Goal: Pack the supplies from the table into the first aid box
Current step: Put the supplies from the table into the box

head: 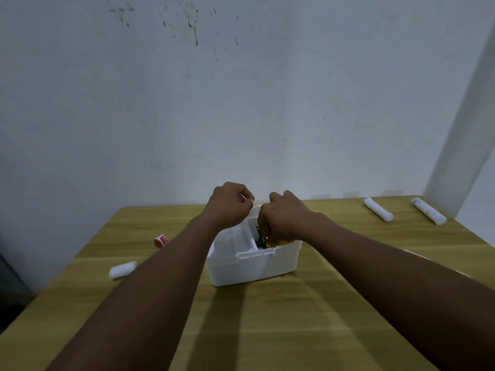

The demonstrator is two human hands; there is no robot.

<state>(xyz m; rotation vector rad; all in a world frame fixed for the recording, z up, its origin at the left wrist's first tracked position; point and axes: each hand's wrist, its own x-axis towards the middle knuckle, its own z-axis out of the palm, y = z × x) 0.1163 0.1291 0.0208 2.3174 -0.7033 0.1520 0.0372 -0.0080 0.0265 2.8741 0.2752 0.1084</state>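
A white first aid box (254,266) stands open in the middle of the wooden table (294,317). My right hand (284,218) reaches into it, fingers curled around a yellow item (282,242) with something dark green beside it. My left hand (230,206) is a closed fist over the box's far left edge; what it holds, if anything, is hidden. On the table lie a short white roll (122,269) at the left, a red-and-white tape roll (160,240), and two long white rolls (378,209) (428,211) at the far right.
A grey stained wall (241,103) rises right behind the table's far edge. The table's left edge drops to a dark floor (13,303). A pale pillar (466,145) stands at the right.
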